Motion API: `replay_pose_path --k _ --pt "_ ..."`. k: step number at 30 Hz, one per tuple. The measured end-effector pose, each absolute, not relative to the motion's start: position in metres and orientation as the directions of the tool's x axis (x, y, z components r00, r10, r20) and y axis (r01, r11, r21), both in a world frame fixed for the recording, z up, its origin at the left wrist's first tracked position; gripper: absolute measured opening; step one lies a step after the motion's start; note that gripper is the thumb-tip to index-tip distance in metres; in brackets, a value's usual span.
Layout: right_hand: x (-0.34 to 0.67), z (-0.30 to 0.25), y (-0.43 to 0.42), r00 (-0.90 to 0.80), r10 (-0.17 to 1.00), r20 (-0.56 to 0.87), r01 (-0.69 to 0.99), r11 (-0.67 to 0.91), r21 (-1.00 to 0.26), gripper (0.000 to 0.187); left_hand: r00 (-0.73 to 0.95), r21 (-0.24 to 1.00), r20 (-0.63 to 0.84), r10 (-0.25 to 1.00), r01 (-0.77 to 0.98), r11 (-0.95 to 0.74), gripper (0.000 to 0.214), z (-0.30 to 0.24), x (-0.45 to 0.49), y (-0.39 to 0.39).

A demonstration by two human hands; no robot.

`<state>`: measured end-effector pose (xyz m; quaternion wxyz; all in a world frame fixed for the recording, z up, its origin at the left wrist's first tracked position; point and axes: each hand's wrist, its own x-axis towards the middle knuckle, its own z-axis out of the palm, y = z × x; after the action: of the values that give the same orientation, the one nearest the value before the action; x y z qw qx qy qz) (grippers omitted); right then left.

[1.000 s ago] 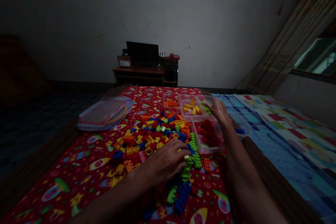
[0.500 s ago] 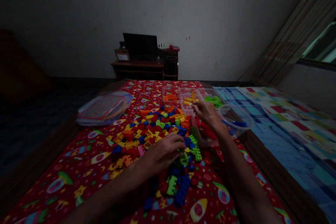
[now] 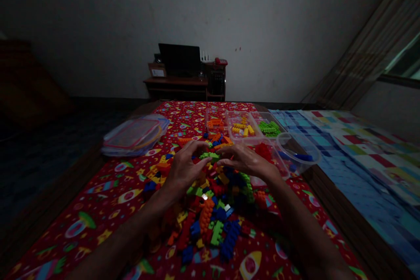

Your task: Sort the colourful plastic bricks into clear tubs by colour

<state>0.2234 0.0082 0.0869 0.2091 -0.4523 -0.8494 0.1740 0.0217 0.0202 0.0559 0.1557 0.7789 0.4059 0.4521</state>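
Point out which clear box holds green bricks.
The back row's rightmost box holds green bricks; the others hold orange bricks, yellow bricks, red bricks or blue pieces.

Left hand (image 3: pixel 184 165) and right hand (image 3: pixel 245 159) close together, fingers (image 3: pixel 199 145) curved, forearms (image 3: pixel 139 221) angled inward

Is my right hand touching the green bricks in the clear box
Apart. The head view shows a plain gap: the right hand is over the brick pile, short of those green bricks.

Light-green studded brick (image 3: pixel 210 156), roughly level, perhaps raised just off loose multicoloured brick pile (image 3: pixel 223 178).
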Motion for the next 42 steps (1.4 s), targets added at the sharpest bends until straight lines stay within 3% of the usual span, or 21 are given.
replay_pose_path --k 9,14,18,22,28,33,37,42 --pt "0.232 0.088 0.013 -0.474 0.862 0.180 0.735 0.500 -0.458 0.015 0.235 0.689 0.530 0.815 0.441 -0.575 0.026 0.062 0.017 0.022" --pt "0.281 0.092 0.041 -0.110 0.953 0.283 0.815 0.250 -0.523 0.025 0.229 0.730 0.485 0.844 0.425 -0.535 0.032 0.070 0.009 0.024" --pt "0.326 0.092 0.076 0.228 0.897 0.378 0.920 -0.072 -0.384 0.031 0.251 0.726 0.480 0.841 0.424 -0.541 0.031 0.068 0.005 0.027" --pt "0.348 0.088 0.093 0.323 0.834 0.449 0.936 -0.212 -0.280 0.036 0.282 0.696 0.499 0.820 0.432 -0.573 0.030 0.068 0.003 0.028" --pt "0.313 0.078 0.071 0.188 0.893 0.409 0.938 -0.041 -0.344 0.035 0.300 0.629 0.528 0.794 0.490 -0.603 0.026 0.073 0.002 0.026" --pt "0.251 0.063 0.040 -0.123 0.936 0.329 0.892 0.250 -0.378 0.028 0.307 0.556 0.571 0.761 0.537 -0.634 0.026 0.081 -0.004 0.030" --pt "0.215 0.043 0.019 -0.399 0.835 0.378 0.769 0.530 -0.358 0.025 0.306 0.503 0.568 0.764 0.606 -0.616 0.030 0.094 -0.026 0.034" --pt "0.204 0.029 0.010 -0.521 0.698 0.490 0.653 0.696 -0.298 0.030 0.337 0.449 0.492 0.802 0.692 -0.566 0.042 0.079 -0.080 0.019"
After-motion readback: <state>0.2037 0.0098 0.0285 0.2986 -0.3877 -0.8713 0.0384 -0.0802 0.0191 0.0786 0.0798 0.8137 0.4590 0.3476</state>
